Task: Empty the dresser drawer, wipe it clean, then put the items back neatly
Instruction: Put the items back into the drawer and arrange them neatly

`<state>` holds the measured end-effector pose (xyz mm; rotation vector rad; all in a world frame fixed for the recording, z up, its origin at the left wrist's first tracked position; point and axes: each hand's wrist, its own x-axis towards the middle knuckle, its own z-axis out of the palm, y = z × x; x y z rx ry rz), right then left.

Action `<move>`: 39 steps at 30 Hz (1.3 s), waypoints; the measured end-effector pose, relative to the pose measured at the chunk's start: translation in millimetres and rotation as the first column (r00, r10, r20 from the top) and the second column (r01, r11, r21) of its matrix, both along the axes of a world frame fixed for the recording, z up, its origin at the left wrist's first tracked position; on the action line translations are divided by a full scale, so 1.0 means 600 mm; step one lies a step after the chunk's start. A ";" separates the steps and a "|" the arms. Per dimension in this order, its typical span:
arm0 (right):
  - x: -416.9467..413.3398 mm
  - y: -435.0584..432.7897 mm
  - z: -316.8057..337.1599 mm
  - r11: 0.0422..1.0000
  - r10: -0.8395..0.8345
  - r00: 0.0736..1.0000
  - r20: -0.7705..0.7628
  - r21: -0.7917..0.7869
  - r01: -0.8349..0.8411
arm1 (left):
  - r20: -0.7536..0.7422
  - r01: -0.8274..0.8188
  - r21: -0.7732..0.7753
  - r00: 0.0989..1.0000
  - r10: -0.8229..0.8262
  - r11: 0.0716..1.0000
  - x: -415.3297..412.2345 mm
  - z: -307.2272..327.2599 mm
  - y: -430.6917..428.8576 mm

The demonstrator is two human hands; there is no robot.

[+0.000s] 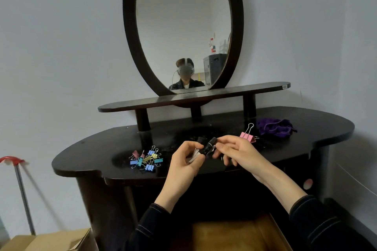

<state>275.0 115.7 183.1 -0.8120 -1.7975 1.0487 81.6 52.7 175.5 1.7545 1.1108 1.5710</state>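
Note:
Both hands are raised over the front of the black dresser top (306, 128). My left hand (184, 166) grips small black items with a pale strip among them. My right hand (237, 152) pinches a small black cylinder-shaped item (210, 145) between the two hands. A pile of several small coloured binder clips (146, 159) lies on the dresser top left of my hands. One large pink binder clip (247, 135) stands just behind my right hand. A purple cloth (274, 126) is bunched at the back right. The open wooden drawer (224, 232) shows below between my sleeves.
An oval mirror (183, 26) with a dark frame rises over a raised shelf (193, 96) at the back. A cardboard box (49, 240) sits on the floor at lower left, beside a metal pole with a red top (18, 179). A wall stands close on the right.

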 end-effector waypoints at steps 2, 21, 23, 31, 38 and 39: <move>0.003 -0.015 0.002 1.000 -0.002 0.999 -0.037 0.003 0.002 | -0.016 0.063 0.014 0.998 -0.063 0.998 0.010 -0.007 -0.013; 0.041 -0.068 -0.388 0.784 0.108 0.970 0.217 -0.618 0.051 | 0.243 0.344 -0.737 0.938 -0.247 0.581 0.032 -0.405 -0.029; 0.036 -0.053 -0.414 0.789 0.172 0.953 0.251 -0.614 0.019 | 0.228 0.344 -0.764 0.936 -0.270 0.546 0.034 -0.425 -0.011; 0.050 0.004 -0.450 0.807 -0.117 0.982 0.149 -0.561 0.181 | 0.251 0.174 -0.855 0.963 0.098 0.488 0.020 -0.464 0.025; 0.063 0.009 -0.456 0.853 -0.083 0.963 0.257 -0.481 0.202 | 0.158 0.058 -0.889 0.970 0.184 0.454 0.017 -0.486 0.024; 0.062 0.008 -0.457 0.866 -0.053 0.955 0.293 -0.463 0.190 | 0.154 0.056 -0.890 0.971 0.182 0.453 0.017 -0.492 0.025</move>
